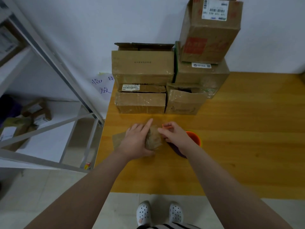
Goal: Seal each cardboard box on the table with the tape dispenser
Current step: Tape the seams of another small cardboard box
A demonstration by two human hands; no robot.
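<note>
A small brown cardboard box (153,138) lies on the wooden table (231,146), near its left front part. My left hand (137,140) holds the box from the left, thumb curled under its near end and index finger stretched straight along its top. My right hand (175,134) is against the box's right side, its fingers curled round the orange and purple tape dispenser (195,138). Most of the dispenser is hidden under that hand. A flat brownish flap or sheet (118,139) sticks out from under my left hand.
Several larger cardboard boxes (142,68) are stacked at the back of the table against the wall, the tallest stack (209,30) on the right. A grey metal shelf (54,66) with more parcels stands left of the table. The table's front edge runs just ahead of my feet.
</note>
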